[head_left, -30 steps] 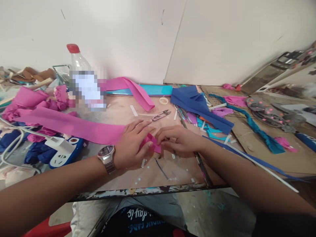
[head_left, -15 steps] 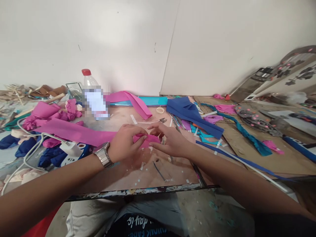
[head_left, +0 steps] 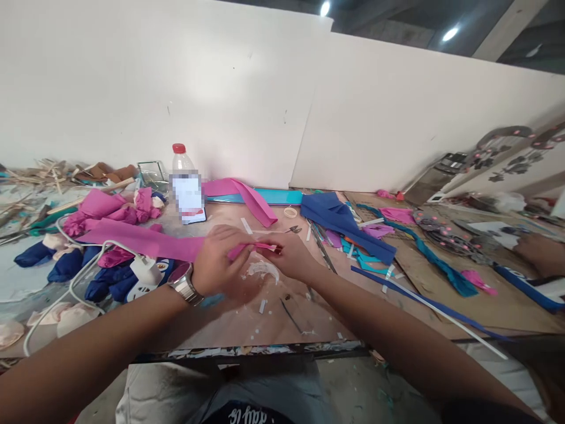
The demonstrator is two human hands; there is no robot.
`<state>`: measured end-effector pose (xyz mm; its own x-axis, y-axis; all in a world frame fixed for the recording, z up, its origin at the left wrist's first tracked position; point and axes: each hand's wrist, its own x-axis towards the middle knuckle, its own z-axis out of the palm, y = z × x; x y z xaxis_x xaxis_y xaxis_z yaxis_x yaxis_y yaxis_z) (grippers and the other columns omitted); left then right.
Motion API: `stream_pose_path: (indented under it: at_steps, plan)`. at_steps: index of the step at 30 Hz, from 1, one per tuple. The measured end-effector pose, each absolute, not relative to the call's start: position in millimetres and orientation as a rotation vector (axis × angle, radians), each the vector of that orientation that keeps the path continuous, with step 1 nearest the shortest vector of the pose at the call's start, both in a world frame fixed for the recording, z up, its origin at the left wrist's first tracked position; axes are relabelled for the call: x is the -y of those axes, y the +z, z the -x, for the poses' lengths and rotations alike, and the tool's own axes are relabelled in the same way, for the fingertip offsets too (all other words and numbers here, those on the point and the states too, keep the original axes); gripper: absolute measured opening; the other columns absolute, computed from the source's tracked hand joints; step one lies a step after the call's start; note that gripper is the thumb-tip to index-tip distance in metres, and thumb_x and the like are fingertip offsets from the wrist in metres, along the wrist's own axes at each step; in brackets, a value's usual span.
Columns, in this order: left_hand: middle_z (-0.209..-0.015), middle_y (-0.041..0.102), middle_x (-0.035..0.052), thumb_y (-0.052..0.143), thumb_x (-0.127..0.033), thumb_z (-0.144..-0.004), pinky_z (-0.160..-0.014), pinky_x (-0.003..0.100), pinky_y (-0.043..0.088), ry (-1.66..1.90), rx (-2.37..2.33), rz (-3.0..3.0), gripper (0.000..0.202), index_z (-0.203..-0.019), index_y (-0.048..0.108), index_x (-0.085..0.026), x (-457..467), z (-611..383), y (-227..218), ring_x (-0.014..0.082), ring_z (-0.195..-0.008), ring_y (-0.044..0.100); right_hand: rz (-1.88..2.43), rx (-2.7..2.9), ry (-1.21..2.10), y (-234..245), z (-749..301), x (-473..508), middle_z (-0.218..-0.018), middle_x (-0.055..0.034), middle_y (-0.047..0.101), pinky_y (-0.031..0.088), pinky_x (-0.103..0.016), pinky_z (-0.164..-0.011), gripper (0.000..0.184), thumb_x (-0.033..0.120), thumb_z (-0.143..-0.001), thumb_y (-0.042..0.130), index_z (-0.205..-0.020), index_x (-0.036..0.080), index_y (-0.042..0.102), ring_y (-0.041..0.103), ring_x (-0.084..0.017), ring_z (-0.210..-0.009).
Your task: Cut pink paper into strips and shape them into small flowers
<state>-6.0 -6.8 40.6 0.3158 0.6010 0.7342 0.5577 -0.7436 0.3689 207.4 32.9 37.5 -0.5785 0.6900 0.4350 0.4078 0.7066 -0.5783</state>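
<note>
A long pink fabric strip [head_left: 145,240] runs from the left part of the table into my hands. My left hand [head_left: 223,259], with a metal watch on its wrist, pinches the strip near its right end. Close beside it, my right hand [head_left: 289,254] grips the very end of the strip, its fingers curled and partly hidden. The fabric between the two hands is drawn narrow and folded. Below the hands, a whitish smear or scrap [head_left: 263,271] shows on the table. Small scissors or snips [head_left: 293,229] lie just beyond my right hand.
Bunched pink pieces [head_left: 99,206], blue bundles [head_left: 66,266], a white cable [head_left: 73,282] and a plug crowd the left. A phone [head_left: 189,197] leans on a red-capped bottle [head_left: 179,154]. Blue fabric [head_left: 339,215] lies right of centre. Another person's hand [head_left: 541,253] is at far right.
The camera view has tilted up. My fingers have closed in on the pink strip's end, which is now folded narrower. Another person's hand has appeared at far right.
</note>
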Motion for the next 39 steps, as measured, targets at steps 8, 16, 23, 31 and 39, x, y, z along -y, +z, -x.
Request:
stream_pose_path:
  at_steps: [8,16,23,31,39]
  plan:
    - [-0.102,0.078,0.0041,0.061,-0.016,-0.093,-0.091,0.036,0.053,1.427,-0.913,-2.733,0.016,-0.106,0.070,-0.022,12.9,5.3,29.9,0.0189,-0.098,0.071,0.467,2.314,0.502,14.9,-217.4,-38.8,-0.130,-0.0073,0.071,0.048,-0.042,-0.111,0.035,0.022,-0.095,0.062,-0.129,0.028,0.068,0.062,-0.023,-0.127]
    - [-0.087,0.078,0.0052,0.058,-0.022,-0.094,-0.076,0.033,0.054,1.332,-1.010,-2.622,0.017,-0.102,0.073,-0.019,15.5,4.0,24.6,0.0184,-0.080,0.071,0.718,2.252,1.103,15.1,-215.6,-27.4,-0.125,-0.0061,0.073,0.054,-0.042,-0.102,0.027,0.030,-0.095,0.061,-0.118,0.026,0.075,0.067,-0.024,-0.116]
    - [-0.092,0.079,0.0031,0.059,-0.031,-0.094,-0.072,0.027,0.052,1.081,-1.214,-1.956,0.022,-0.095,0.077,-0.019,15.5,1.7,22.5,0.0168,-0.080,0.071,0.759,2.028,1.331,7.8,-216.3,-26.3,-0.121,-0.0082,0.072,0.057,-0.038,-0.094,0.045,0.039,-0.083,0.078,-0.122,0.022,0.067,0.069,-0.025,-0.110]
    - [-0.076,0.072,0.0014,0.059,-0.024,-0.086,-0.063,0.024,0.044,0.982,-1.231,-1.827,0.018,-0.083,0.074,-0.015,9.3,2.2,16.9,0.0131,-0.067,0.059,0.672,2.207,0.763,12.5,-221.6,-29.4,-0.112,-0.0080,0.073,0.055,-0.037,-0.091,0.034,0.029,-0.086,0.072,-0.119,0.022,0.066,0.069,-0.022,-0.102]
    - [-0.070,0.070,-0.0007,0.058,-0.021,-0.083,-0.061,0.023,0.042,0.935,-1.227,-1.880,0.017,-0.078,0.073,-0.015,14.3,0.5,23.0,0.0115,-0.063,0.058,0.646,2.255,0.596,11.8,-217.8,-23.6,-0.098,-0.0051,0.077,0.055,-0.031,-0.080,0.020,0.020,-0.090,0.065,-0.107,0.023,0.073,0.071,-0.018,-0.088]
